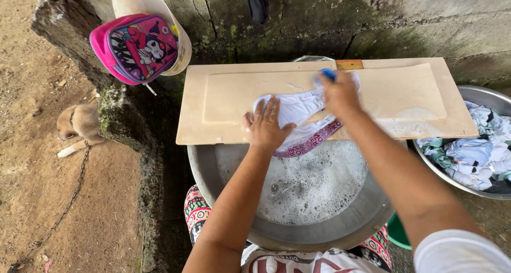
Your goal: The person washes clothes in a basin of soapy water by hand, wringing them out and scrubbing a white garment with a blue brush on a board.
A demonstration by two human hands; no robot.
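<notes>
we see a white garment with a patterned pink band lying on a pale wooden board, its lower edge hanging over the board's near side above a metal basin of soapy water. the board rests across the far rim of that basin.

the left hand lies flat on the garment's left part, fingers spread, palm pressing the cloth to the board; it grips nothing. the right hand is at the garment's far right edge, closed around a blue brush, of which only a small bit shows past the knuckles. the brush touches the cloth or sits just above it; we cannot tell which.

to the right, partly under the board's end, stands a second basin filled with wet clothes in white, blue and green. a green tub peeks out below the right arm. at the upper left a pink backpack rests on a mossy wall. beyond that wall a tan dog lies on bare earth, a chain trailing from it.
</notes>
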